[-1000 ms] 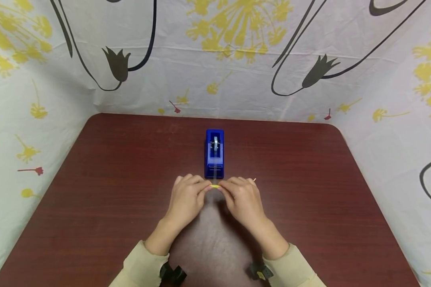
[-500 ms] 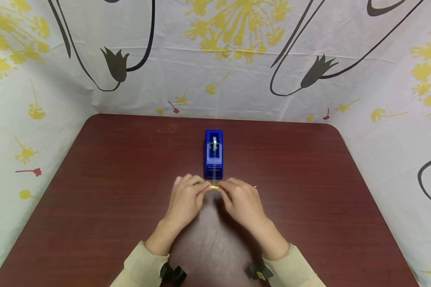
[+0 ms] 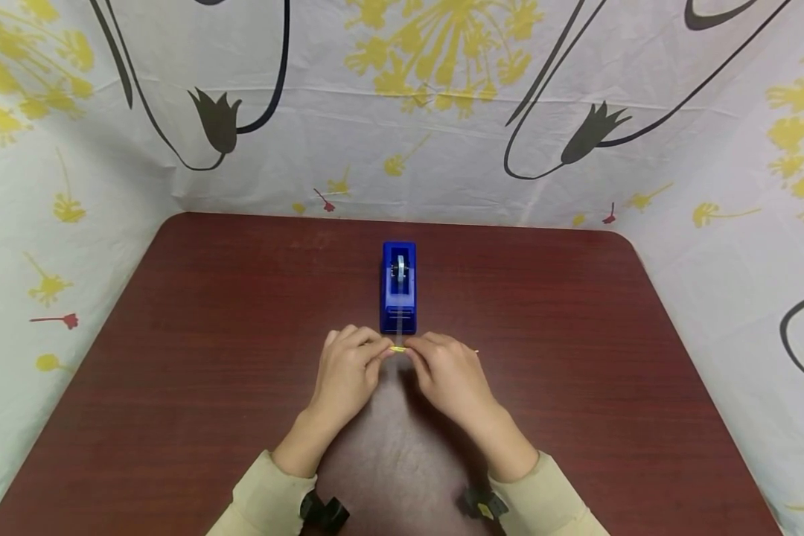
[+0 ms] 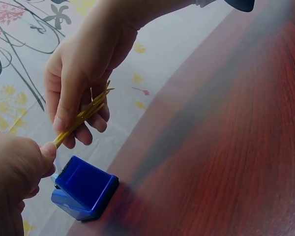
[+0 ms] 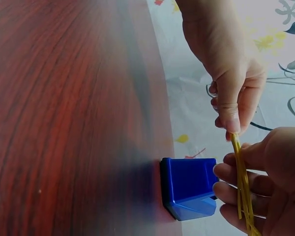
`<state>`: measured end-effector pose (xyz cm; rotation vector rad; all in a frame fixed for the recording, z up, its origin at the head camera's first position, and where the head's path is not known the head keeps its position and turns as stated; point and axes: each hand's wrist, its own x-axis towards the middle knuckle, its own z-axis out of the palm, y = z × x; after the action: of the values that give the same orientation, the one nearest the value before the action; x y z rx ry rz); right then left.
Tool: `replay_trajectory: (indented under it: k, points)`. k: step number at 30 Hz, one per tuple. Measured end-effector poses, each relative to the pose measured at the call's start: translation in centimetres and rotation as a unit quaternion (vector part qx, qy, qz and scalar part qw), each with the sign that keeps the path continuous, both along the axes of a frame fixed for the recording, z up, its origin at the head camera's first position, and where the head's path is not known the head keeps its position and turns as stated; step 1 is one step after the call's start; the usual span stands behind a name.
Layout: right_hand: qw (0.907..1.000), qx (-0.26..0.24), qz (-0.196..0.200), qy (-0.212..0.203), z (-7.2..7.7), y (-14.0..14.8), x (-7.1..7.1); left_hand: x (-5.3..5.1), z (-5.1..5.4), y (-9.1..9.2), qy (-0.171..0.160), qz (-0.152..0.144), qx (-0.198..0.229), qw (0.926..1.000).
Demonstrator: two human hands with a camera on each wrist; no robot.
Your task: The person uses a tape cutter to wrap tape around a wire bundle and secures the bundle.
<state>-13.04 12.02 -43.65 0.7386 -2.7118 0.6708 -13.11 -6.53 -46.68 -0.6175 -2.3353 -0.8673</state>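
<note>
A bundle of thin yellow strands (image 3: 398, 348) is held level between both hands; their exact kind is unclear. My left hand (image 3: 348, 372) pinches one end with thumb and fingertips. My right hand (image 3: 454, 374) pinches the bundle close beside it, and loose strand ends (image 5: 243, 201) lie along its fingers in the right wrist view. Just beyond the hands stands a blue tape dispenser (image 3: 398, 298) with a tape roll (image 3: 400, 268) in it. A clear strip of tape (image 3: 399, 336) runs from the dispenser towards the bundle; whether it sticks to the strands is hidden.
The dark red wooden table (image 3: 254, 298) spreads out around the hands. A white cloth with printed flowers (image 3: 455, 164) hangs behind its far edge and along both sides.
The strand end past my right hand has tipped down from slanting upward to nearly level, and the bundle appears slightly turned. Both hands keep almost the same place.
</note>
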Motion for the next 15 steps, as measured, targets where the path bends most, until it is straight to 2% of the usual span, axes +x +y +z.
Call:
replay_trajectory:
  k: [15]
  points:
    - [0.9998,0.014,0.009,0.010,-0.30,0.12,-0.13,0.12,-0.25,0.02,-0.025,-0.002,-0.011,0.9996]
